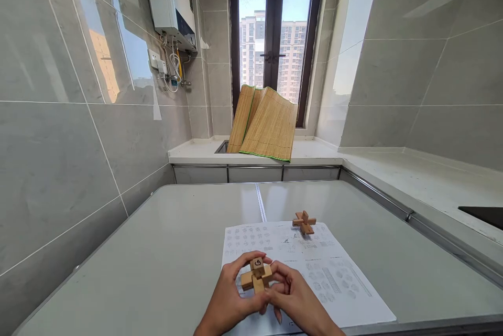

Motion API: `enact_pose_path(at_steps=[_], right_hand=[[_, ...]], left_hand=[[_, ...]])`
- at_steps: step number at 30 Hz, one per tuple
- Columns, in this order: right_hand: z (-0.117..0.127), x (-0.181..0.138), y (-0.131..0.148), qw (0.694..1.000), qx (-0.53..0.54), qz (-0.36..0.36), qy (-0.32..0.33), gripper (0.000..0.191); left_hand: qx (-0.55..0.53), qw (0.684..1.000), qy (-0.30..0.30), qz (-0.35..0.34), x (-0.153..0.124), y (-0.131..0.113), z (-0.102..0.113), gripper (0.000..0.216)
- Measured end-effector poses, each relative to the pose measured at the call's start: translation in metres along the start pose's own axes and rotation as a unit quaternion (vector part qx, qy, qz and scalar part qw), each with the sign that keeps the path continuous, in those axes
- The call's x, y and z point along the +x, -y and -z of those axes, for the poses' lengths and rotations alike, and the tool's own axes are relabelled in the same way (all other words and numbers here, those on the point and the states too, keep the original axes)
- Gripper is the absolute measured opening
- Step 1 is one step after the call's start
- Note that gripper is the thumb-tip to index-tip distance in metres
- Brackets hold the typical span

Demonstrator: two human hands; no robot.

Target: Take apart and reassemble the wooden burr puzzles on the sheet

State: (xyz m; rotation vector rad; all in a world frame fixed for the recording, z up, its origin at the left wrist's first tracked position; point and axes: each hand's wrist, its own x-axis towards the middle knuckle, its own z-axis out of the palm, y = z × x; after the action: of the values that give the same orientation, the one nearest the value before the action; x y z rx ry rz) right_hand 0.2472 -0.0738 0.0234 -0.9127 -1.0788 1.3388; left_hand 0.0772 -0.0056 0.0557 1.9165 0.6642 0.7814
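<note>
A light wooden burr puzzle [257, 276] of interlocking blocks is held up between both hands, above a printed sheet. One block end facing up carries a dark mark. My left hand [232, 294] curls round its left side, thumb below and index finger over the top. From the right, my right hand [295, 294] grips it with thumb and fingers; part of those fingers is hidden behind the blocks. A second, darker brown wooden burr puzzle [304, 222] rests on the far right part of the paper sheet [353, 307], which shows small diagrams and text.
The sheet lies on a pale glossy table [129, 273] with a seam at its far half. Beyond stands a white counter [314, 151] with a folded bamboo mat [269, 123] leaning before the window. A water heater [173, 0] hangs on the left wall.
</note>
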Motion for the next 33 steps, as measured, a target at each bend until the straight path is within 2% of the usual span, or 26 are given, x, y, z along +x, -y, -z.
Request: enact_pose_path(at_steps=[4, 13, 17, 23, 29, 33], right_hand=[[0.01, 0.009, -0.009, 0.998, -0.034, 0.036, -0.029, 0.043], [0.033, 0.033, -0.009, 0.993, -0.105, 0.041, 0.027, 0.04], [0.045, 0.045, -0.005, 0.987, -0.156, 0.038, 0.004, 0.039], [0.051, 0.054, -0.007, 0.996, -0.074, 0.01, 0.049, 0.046], [0.055, 0.064, -0.022, 0.999, -0.033, 0.041, 0.009, 0.048], [0.051, 0.071, -0.025, 0.995, -0.06, 0.076, -0.024, 0.047]], left_hand=[[0.035, 0.999, 0.0, 0.016, 0.011, 0.0, -0.002, 0.06], [0.051, 0.997, 0.043, 0.026, 0.045, 0.021, 0.005, 0.053], [0.018, 0.998, 0.061, 0.026, 0.057, 0.029, 0.012, 0.051], [-0.059, 0.992, 0.11, 0.027, 0.065, 0.032, 0.008, 0.04], [-0.121, 0.985, 0.118, 0.034, 0.072, 0.034, 0.002, 0.04], [-0.115, 0.988, 0.097, 0.02, 0.075, 0.04, 0.003, 0.045]])
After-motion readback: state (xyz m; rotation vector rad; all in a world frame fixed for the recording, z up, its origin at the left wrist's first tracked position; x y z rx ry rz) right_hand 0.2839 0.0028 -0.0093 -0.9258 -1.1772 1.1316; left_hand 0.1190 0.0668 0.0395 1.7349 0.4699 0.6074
